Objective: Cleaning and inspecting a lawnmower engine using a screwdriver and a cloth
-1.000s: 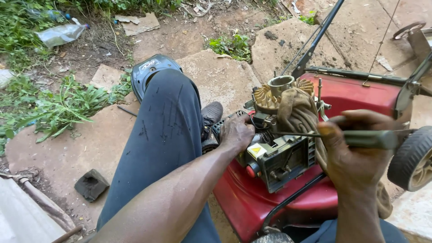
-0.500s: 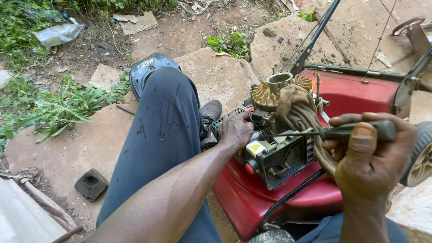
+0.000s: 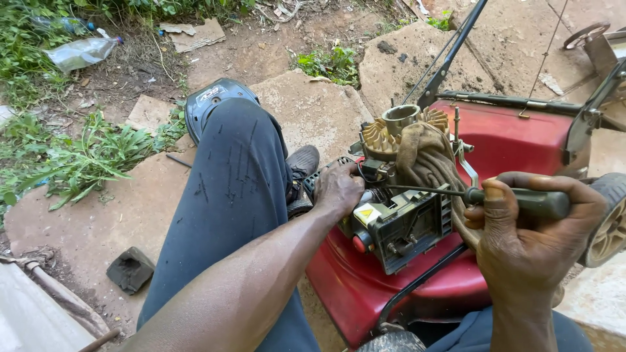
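The right hand (image 3: 531,244), fist wrapped around the screwdriver (image 3: 469,194), is now swinging its tip in toward the engine (image 3: 398,221), while the left hand (image 3: 338,189) keeps its fingers pressed against the engine's side.

The right hand (image 3: 531,244) grips a green-handled screwdriver (image 3: 521,201), its shaft reaching into the red mower's engine (image 3: 398,221), where the left hand (image 3: 338,189) rests.

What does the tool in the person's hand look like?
Find the red lawn mower. Above its engine, the right hand grips a screwdriver. Its thin metal shaft and dark green handle set it apart from the brown rag beside it.
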